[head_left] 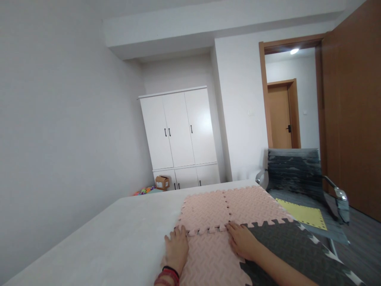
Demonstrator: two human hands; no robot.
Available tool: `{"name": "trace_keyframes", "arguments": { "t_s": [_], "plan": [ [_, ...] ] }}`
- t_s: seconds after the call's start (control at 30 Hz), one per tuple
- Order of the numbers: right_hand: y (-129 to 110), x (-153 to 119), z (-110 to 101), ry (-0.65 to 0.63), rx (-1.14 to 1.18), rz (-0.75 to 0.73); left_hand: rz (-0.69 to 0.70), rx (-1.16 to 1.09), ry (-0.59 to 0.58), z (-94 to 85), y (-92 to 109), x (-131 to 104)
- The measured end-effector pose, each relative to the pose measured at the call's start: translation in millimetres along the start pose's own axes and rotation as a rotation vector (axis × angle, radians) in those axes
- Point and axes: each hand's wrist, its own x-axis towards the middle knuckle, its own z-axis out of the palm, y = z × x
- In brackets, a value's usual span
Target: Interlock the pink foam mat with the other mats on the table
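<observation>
L hand [176, 248] flat, fingers spread, on near pink foam tile [208, 254] at its far-left edge; R hand [244, 241] flat, fingers loosely apart, pressing seam w/ far pink tiles [232, 206]; dark grey tile [293, 242] right; all on white bed [104, 234]; chair [297, 174] far right.

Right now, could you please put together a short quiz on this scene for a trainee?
1. True or false: both hands lie flat on pink foam mats.
2. Which colour is the mat to the right of the right hand? A) blue B) dark grey C) green
3. What lies on the seat of the chair?

Key:
1. True; the left hand presses the mats' left edge on the bed, the right hand a toothed seam.
2. B, the dark grey mat.
3. A yellow mat.
</observation>
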Motion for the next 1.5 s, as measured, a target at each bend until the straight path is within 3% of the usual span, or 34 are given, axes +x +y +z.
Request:
{"name": "trace_keyframes", "arguments": {
  "t_s": [0.23, 0.73, 1.07, 1.3, 1.5],
  "plan": [
    [-0.5, 7.7, 19.6, 0.037, 0.114, 0.014, -0.085, 0.051, 0.036, -8.5, 11.7, -3.3],
    [0.0, 4.8, 21.5, 0.142, 0.139, -0.014, 0.000, 0.089, 0.033, -8.7, 17.9, 1.6],
    [1.5, 1.9, 14.3, 0.052, 0.138, -0.041, -0.014, 0.089, 0.029, -11.3, 21.0, 1.6],
    [-0.1, 2.9, 21.0, 0.085, 0.128, -0.059, 0.106, 0.047, 0.033, -7.1, 22.8, 0.6],
    [-13.8, 13.2, 7.2, 0.090, 0.065, -0.043, 0.218, 0.029, -0.021, -5.9, 20.4, 2.0]
  ]
}}
